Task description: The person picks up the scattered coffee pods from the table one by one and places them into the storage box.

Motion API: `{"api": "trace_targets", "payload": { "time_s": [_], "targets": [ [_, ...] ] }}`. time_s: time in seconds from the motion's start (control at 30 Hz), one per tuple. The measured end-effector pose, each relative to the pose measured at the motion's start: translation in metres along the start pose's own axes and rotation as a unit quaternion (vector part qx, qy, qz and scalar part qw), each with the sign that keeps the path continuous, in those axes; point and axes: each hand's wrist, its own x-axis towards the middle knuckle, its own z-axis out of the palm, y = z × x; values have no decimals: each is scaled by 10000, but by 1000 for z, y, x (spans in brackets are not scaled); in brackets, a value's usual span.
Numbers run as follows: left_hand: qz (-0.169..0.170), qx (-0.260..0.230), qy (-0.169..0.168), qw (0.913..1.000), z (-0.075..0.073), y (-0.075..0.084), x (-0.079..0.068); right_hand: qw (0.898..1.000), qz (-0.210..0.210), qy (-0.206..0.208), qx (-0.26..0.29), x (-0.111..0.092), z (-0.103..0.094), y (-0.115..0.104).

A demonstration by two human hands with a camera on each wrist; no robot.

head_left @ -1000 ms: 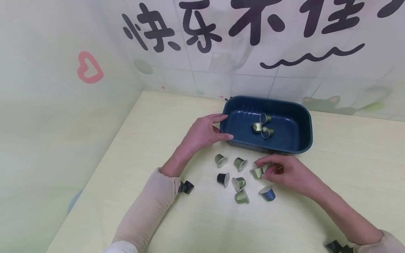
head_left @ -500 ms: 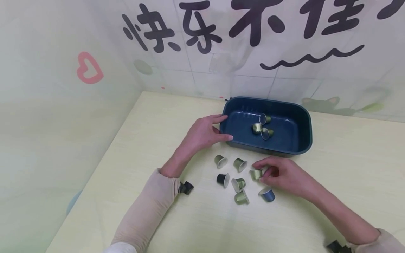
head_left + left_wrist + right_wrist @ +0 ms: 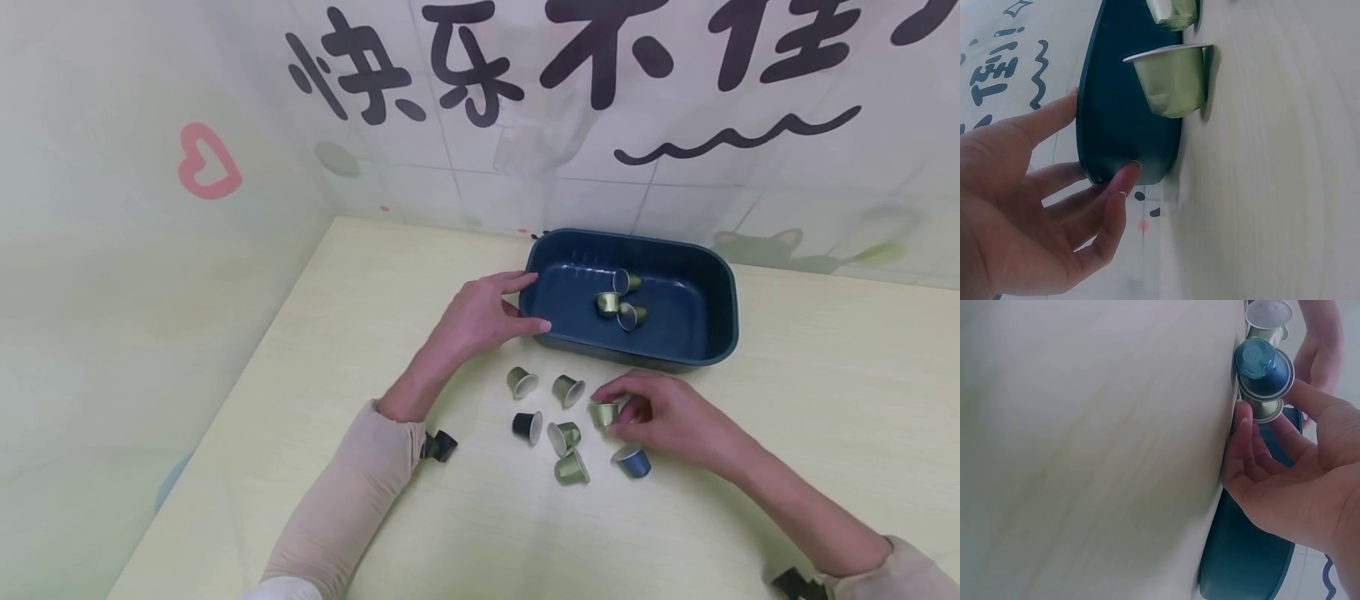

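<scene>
At the left end of a dark blue plastic bin (image 3: 564,287), my left hand (image 3: 476,317) holds the corner. Its thumb lies at the front rim, its fingers at the end wall. In the head view, my right hand (image 3: 667,415) is around a light green coffee capsule (image 3: 604,415), thumb in front and a finger behind, still on the table; the fingers partly cover it. Just in front of this hand lies a blue capsule (image 3: 634,462). Several more green capsules (image 3: 572,468) and a black capsule (image 3: 525,426) lie to its left. Inside the bin are 3 green capsules (image 3: 608,305).
The pale wood table (image 3: 420,533) meets a sheet-covered wall (image 3: 480,192) with large black characters, close behind the bin. Another sheet-covered wall (image 3: 150,292) borders the table on the left. Black straps (image 3: 442,446) sit at the wrists.
My right hand has moved slightly left, its fingers coming further around the green capsule. The left hand and bin have stayed in place.
</scene>
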Motion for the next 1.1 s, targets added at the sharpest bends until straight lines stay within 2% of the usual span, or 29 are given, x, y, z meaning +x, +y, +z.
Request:
{"api": "trace_targets", "payload": {
  "time_s": [0.57, 0.97, 1.1],
  "targets": [
    [61, -61, -7, 10000, 0, -2, 0, 9997, 39, 41, -237, 1, 3, -1],
    [102, 12, -64, 9999, 0, -2, -1, 9986, 35, 339, -413, -1, 5, -1],
    [113, -18, -91, 9999, 0, -1, -2, 9989, 55, 346, -306, -2, 5, -4]
  ]
}}
